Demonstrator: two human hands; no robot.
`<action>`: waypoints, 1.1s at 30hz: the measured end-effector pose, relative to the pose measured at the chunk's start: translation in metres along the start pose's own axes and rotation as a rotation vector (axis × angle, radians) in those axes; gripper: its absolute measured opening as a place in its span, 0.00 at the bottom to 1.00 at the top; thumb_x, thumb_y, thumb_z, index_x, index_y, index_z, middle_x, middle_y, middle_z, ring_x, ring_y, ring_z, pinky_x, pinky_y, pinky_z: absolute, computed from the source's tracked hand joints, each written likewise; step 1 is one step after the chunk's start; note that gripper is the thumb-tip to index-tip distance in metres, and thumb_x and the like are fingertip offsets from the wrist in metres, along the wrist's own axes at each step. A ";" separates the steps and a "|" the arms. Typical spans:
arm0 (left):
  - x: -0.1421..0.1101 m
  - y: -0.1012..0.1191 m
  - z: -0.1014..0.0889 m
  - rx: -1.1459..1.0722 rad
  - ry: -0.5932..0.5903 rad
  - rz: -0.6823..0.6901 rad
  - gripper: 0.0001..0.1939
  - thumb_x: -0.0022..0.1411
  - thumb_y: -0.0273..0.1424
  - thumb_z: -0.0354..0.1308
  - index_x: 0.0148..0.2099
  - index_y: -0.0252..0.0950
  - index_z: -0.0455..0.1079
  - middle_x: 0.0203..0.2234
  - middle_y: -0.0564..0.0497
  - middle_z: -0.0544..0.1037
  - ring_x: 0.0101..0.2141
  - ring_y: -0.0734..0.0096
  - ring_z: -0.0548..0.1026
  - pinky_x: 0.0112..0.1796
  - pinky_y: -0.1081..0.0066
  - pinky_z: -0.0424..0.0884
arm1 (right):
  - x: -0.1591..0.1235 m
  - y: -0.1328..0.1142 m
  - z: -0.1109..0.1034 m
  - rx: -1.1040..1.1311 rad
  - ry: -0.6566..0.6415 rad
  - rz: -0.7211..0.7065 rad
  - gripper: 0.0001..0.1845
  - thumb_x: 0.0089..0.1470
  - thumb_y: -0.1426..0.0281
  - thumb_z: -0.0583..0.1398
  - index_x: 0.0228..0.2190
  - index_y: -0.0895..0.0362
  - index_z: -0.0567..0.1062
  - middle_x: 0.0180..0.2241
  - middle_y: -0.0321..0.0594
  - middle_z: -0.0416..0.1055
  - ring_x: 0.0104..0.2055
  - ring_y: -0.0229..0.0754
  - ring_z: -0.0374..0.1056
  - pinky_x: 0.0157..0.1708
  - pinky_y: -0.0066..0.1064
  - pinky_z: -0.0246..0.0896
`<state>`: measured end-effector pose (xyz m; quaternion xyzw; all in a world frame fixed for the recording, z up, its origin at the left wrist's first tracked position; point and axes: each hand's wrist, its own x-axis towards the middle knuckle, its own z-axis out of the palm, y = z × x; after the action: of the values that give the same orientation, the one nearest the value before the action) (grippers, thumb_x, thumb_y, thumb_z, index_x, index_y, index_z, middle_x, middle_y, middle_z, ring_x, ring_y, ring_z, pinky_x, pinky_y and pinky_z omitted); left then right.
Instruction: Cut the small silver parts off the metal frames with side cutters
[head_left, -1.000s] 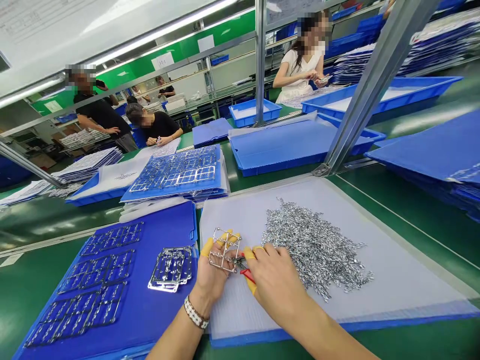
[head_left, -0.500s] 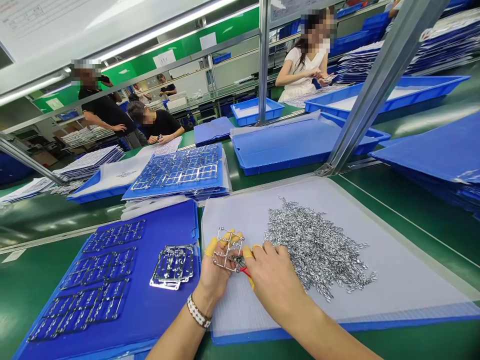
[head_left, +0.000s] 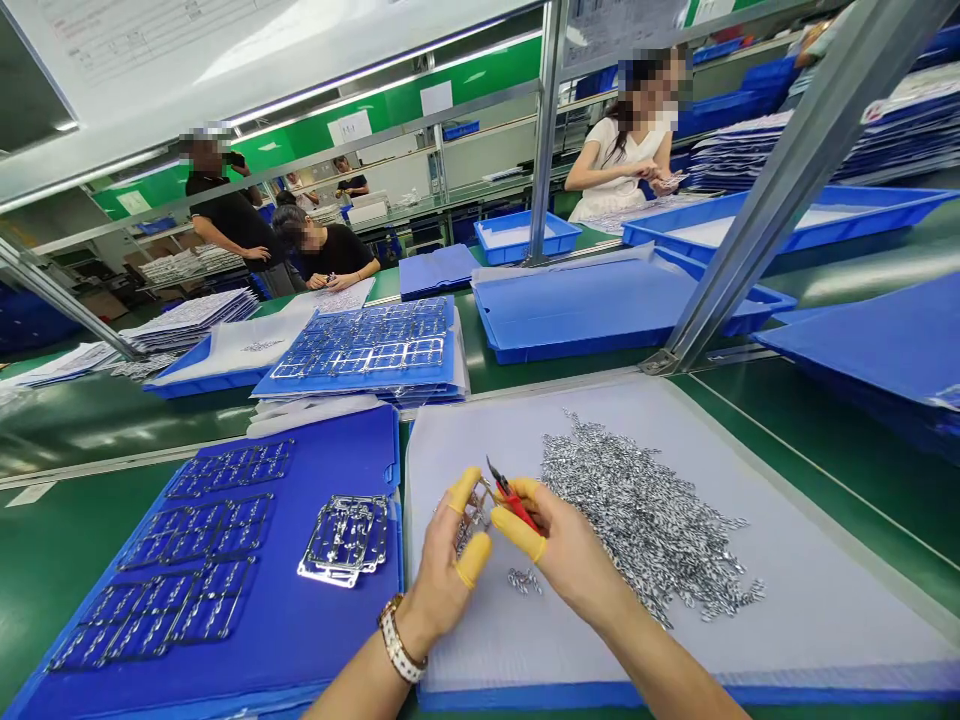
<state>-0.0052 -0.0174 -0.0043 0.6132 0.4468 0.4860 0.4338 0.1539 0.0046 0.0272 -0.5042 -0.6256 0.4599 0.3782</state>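
Observation:
My left hand [head_left: 442, 575], with yellow finger cots, pinches a small silver metal frame [head_left: 471, 512] held edge-on over the white sheet [head_left: 787, 560]. My right hand [head_left: 566, 545], also in finger cots, grips red-handled cutters [head_left: 506, 492] whose tip points up beside the frame. A few small cut silver parts [head_left: 523, 580] lie on the sheet just below my hands. A large heap of the same silver parts [head_left: 645, 515] spreads to the right of my right hand.
A short stack of silver frames [head_left: 346, 538] and flat rows of frames [head_left: 187, 560] lie on the blue board at left. Blue trays [head_left: 600, 300], a slanted metal post [head_left: 757, 190] and more stacked frames [head_left: 367, 345] stand behind. Other people work at far benches.
The frame has turned from flat-on to edge-on in my left hand. The cutters have lifted clear and now point upward. A few cut parts now lie below my hands.

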 end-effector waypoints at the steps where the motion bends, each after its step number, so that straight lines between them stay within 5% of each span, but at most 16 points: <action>1: -0.002 -0.001 0.000 0.103 -0.030 0.066 0.30 0.62 0.37 0.53 0.65 0.44 0.53 0.62 0.47 0.58 0.61 0.56 0.54 0.60 0.56 0.47 | 0.004 0.002 0.003 0.140 -0.002 0.024 0.17 0.50 0.56 0.58 0.38 0.54 0.70 0.33 0.39 0.74 0.35 0.42 0.69 0.36 0.35 0.64; 4: -0.002 -0.002 -0.001 0.214 -0.006 0.135 0.35 0.59 0.37 0.57 0.66 0.48 0.48 0.65 0.49 0.49 0.64 0.56 0.47 0.61 0.55 0.41 | 0.008 0.007 0.009 0.251 0.074 -0.034 0.15 0.49 0.60 0.59 0.37 0.55 0.70 0.34 0.39 0.73 0.35 0.41 0.70 0.36 0.33 0.65; 7: 0.003 0.000 -0.002 -0.113 0.139 -0.010 0.38 0.58 0.43 0.57 0.66 0.52 0.45 0.67 0.52 0.42 0.64 0.55 0.44 0.60 0.55 0.47 | 0.003 0.009 0.014 -0.062 0.204 -0.309 0.11 0.53 0.69 0.56 0.41 0.55 0.70 0.34 0.39 0.72 0.33 0.40 0.69 0.34 0.33 0.66; 10: 0.011 0.004 -0.003 -0.724 0.134 -0.335 0.35 0.61 0.50 0.48 0.67 0.52 0.41 0.64 0.47 0.53 0.59 0.51 0.59 0.53 0.53 0.60 | -0.006 0.009 0.026 -0.426 0.214 -0.754 0.17 0.51 0.80 0.51 0.43 0.56 0.69 0.34 0.42 0.72 0.36 0.42 0.67 0.38 0.38 0.65; 13: 0.019 0.003 -0.006 -1.114 0.037 -0.518 0.40 0.58 0.53 0.48 0.67 0.44 0.42 0.55 0.39 0.67 0.48 0.48 0.71 0.48 0.52 0.64 | -0.015 0.010 0.045 -0.601 0.109 -0.935 0.19 0.48 0.84 0.49 0.40 0.57 0.69 0.33 0.43 0.71 0.36 0.44 0.66 0.39 0.40 0.65; 19: 0.023 0.002 -0.012 -1.236 0.112 -0.525 0.35 0.60 0.50 0.48 0.65 0.39 0.51 0.40 0.41 0.76 0.41 0.53 0.75 0.44 0.56 0.65 | -0.022 0.005 0.044 -0.623 -0.065 -0.720 0.23 0.48 0.78 0.55 0.47 0.57 0.67 0.40 0.45 0.71 0.43 0.46 0.65 0.45 0.40 0.63; 26: 0.018 0.010 -0.005 -1.130 0.214 -0.460 0.31 0.63 0.47 0.47 0.63 0.37 0.56 0.41 0.43 0.77 0.39 0.61 0.75 0.42 0.63 0.67 | 0.002 -0.011 0.022 -0.879 -0.051 -0.331 0.13 0.52 0.67 0.59 0.41 0.56 0.72 0.35 0.43 0.72 0.38 0.48 0.68 0.40 0.41 0.61; 33: 0.016 0.002 -0.002 -0.982 0.196 -0.445 0.32 0.62 0.49 0.47 0.63 0.38 0.57 0.45 0.43 0.76 0.43 0.58 0.73 0.44 0.62 0.65 | 0.005 -0.017 0.025 -0.954 -0.126 -0.244 0.13 0.54 0.64 0.57 0.40 0.56 0.73 0.36 0.44 0.72 0.39 0.50 0.68 0.39 0.40 0.59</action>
<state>-0.0050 -0.0019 0.0014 0.1812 0.3247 0.5889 0.7176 0.1252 0.0032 0.0360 -0.5153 -0.8425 0.1040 0.1178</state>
